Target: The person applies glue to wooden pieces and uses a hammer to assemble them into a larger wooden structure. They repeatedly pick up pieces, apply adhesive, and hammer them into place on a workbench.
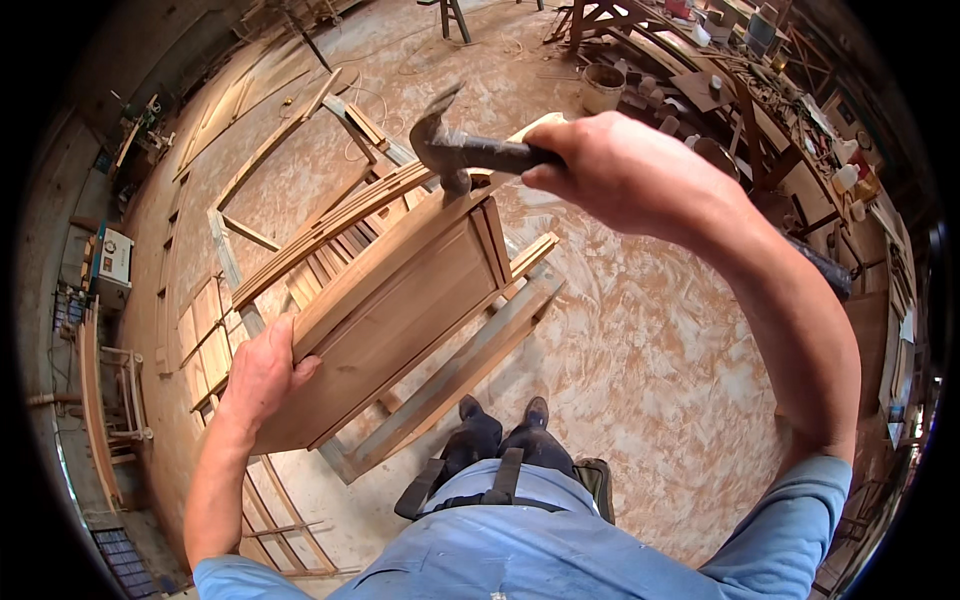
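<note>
A claw hammer (437,145) with a dark handle is in my right hand (610,170), its fingers wrapped round the grip. The hammer's head is at the far upper corner of a wooden panel door (400,335), its striking face down by the edge; whether it touches the wood I cannot tell. My left hand (262,370) grips the near left end of the panel's upper edge, thumb on the front face. The panel stands tilted on its long side, over a wooden beam (450,375) and beside several stacked strips (330,235).
Long timber pieces (270,150) lie on the dusty floor beyond the panel. At the far right, a cluttered workbench (750,110) stands with a bucket (603,88) beside it. A white box-shaped machine (112,255) is at the left, near leaning boards (95,400).
</note>
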`<state>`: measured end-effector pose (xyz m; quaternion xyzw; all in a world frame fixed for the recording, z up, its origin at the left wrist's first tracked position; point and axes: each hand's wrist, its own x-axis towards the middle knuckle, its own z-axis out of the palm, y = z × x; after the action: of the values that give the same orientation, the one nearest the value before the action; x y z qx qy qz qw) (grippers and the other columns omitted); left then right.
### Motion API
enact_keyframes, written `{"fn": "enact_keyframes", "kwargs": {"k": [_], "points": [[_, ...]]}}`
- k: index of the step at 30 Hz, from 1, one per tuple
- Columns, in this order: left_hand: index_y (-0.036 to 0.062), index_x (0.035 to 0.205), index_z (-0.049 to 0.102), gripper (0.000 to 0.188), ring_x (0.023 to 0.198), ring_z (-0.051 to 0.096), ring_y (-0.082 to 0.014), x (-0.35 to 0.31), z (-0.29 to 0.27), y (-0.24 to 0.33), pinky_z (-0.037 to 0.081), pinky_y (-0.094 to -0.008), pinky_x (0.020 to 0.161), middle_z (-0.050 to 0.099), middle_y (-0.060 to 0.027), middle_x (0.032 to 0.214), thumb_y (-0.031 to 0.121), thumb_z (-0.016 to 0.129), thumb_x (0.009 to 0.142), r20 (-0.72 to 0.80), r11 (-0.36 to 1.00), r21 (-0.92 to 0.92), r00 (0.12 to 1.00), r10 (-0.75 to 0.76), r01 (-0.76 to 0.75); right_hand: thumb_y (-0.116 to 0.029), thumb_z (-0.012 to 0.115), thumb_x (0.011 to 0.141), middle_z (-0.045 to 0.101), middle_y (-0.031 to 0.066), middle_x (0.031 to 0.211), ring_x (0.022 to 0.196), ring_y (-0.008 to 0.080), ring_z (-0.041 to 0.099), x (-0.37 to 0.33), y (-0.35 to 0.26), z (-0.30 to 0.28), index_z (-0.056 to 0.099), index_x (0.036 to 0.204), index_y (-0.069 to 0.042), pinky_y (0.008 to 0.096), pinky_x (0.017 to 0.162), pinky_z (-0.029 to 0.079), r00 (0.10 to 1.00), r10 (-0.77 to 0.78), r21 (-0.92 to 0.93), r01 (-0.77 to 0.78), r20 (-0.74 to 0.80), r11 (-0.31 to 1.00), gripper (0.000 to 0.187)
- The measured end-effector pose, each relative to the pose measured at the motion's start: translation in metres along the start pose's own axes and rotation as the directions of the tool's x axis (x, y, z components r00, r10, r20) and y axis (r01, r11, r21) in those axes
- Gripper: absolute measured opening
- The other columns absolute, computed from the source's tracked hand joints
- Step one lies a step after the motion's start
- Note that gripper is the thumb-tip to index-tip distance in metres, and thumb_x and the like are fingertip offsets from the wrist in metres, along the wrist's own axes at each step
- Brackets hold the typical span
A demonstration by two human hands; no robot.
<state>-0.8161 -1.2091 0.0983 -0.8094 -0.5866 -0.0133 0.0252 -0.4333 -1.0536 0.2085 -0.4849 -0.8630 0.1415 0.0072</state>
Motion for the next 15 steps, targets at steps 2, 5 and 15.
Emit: {"fn": "enact_keyframes", "kwargs": {"k": [2,5,15], "points": [[-0.0032,0.121,0.046,0.065,0.078,0.064,-0.0392,0.001,0.000,0.000,0.054,-0.0430,0.065,0.061,-0.0216,0.093,0.015,0.082,0.070,0.004,1.000,-0.006,1.000,0.003,-0.003,-0.036,0.049,0.101,0.065,0.0127,0.076,0.070,0.0221,0.065,-0.002,0.002,-0.007,0.064,0.108,-0.007,0.0388,0.063,0.053,0.999,0.050,0.083,-0.049,-0.006,0.995,0.034],[-0.0031,0.121,0.046,0.065,0.078,0.064,-0.0392,0.000,0.000,0.000,0.054,-0.0433,0.065,0.061,-0.0218,0.094,0.015,0.081,0.070,0.019,0.999,-0.037,1.000,0.007,-0.007,-0.036,0.047,0.102,0.065,0.0133,0.076,0.068,0.0229,0.064,-0.003,0.002,-0.004,0.065,0.107,-0.007,0.0412,0.062,0.052,0.995,0.018,0.162,-0.002,-0.096,0.987,0.034],[-0.0020,0.117,0.048,0.060,0.081,0.063,-0.0390,0.002,-0.003,0.007,0.054,-0.0434,0.068,0.060,-0.0209,0.096,0.016,0.081,0.070,0.026,0.998,0.009,0.997,-0.066,0.066,-0.037,0.054,0.098,0.068,0.0180,0.090,0.091,0.0351,0.066,-0.002,0.012,0.034,0.061,0.106,-0.006,0.0472,0.076,0.053,0.997,-0.027,0.145,0.038,-0.076,0.989,0.034]]}}
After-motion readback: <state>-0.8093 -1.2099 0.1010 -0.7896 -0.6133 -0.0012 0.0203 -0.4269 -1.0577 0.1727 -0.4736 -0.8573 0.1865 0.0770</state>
